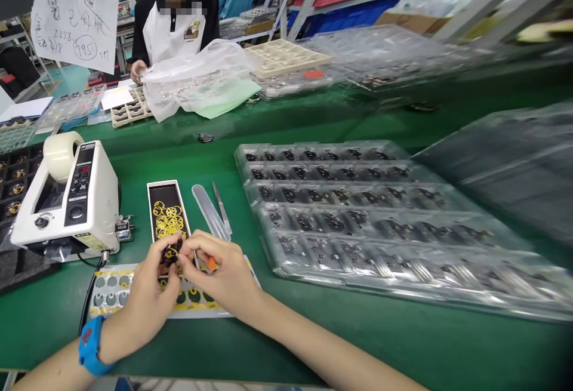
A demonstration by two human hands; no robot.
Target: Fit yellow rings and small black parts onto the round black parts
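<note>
Part [171, 255] is seeming light, fragile, best edge-held; left hand [150, 283] is pinching it; right hand [226, 268], at three o'clock, is holding orange tool [211, 263].

Green bench [358, 319] leaves passage between right hand [224, 268] and clear tray [344, 218]; tape dispenser [78, 197] blocks left.

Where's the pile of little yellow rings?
In the head view, left of centre, the yellow rings lie in the white-rimmed box, just beyond the left hand, between the tape machine and the tweezers.
</note>
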